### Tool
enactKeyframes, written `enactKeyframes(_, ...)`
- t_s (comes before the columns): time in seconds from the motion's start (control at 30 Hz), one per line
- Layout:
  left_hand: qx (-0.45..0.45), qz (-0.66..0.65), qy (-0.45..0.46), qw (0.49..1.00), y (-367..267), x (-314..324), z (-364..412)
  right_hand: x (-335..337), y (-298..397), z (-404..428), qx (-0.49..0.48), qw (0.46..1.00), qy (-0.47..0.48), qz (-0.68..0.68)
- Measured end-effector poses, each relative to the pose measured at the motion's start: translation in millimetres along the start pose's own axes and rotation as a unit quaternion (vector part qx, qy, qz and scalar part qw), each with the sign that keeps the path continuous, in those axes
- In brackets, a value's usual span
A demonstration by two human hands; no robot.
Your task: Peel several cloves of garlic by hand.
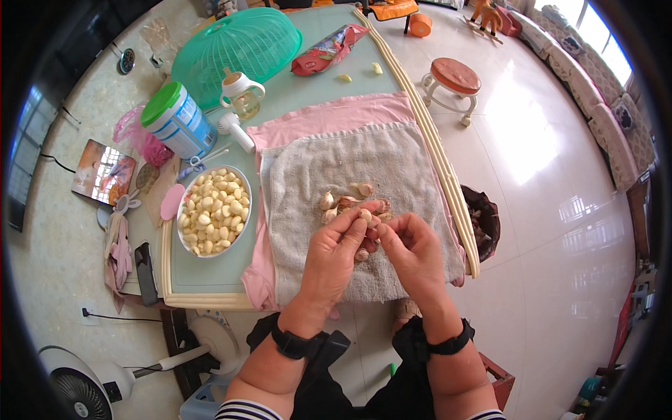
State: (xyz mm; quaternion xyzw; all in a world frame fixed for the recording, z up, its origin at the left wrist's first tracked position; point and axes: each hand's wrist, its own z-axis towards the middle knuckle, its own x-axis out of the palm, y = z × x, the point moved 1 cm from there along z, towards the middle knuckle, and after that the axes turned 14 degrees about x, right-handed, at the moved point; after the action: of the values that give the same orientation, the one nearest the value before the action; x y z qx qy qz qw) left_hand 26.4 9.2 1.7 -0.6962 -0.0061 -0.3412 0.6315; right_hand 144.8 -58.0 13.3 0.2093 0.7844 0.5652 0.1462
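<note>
A pale garlic clove (365,214) is held between the thumb and fingers of my left hand (328,254). Close against it, my right hand (417,252) pinches thumb and forefinger together at the clove's lower right side; the fingers cover what exactly is pinched. Unpeeled garlic cloves (327,200) with brownish-pink skins lie on a grey towel (304,163) just beyond and beneath my hands, partly hidden by them. To the left stands an oval white bowl (250,195) heaped with peeled garlic cloves (212,210).
Pink cloth (336,113) lies under the towel on the glass-topped table (210,281). A baby bottle (243,100), green-lidded tub (178,121), handheld fan (235,131) and green mesh food cover (239,50) stand beyond the bowl. A dark-lined bin (485,223) sits by the right edge.
</note>
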Motion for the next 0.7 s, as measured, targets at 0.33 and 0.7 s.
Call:
enactKeyframes(0.33,0.105,0.184,0.017,0.977,0,-3,-1,-1,-2,2,-0.046,0.994,0.014,0.098)
enactKeyframes(0.7,0.269,0.348,0.072,0.895,-8,-4,-1,-4,-7,3,-0.026,0.998,0.022,0.055)
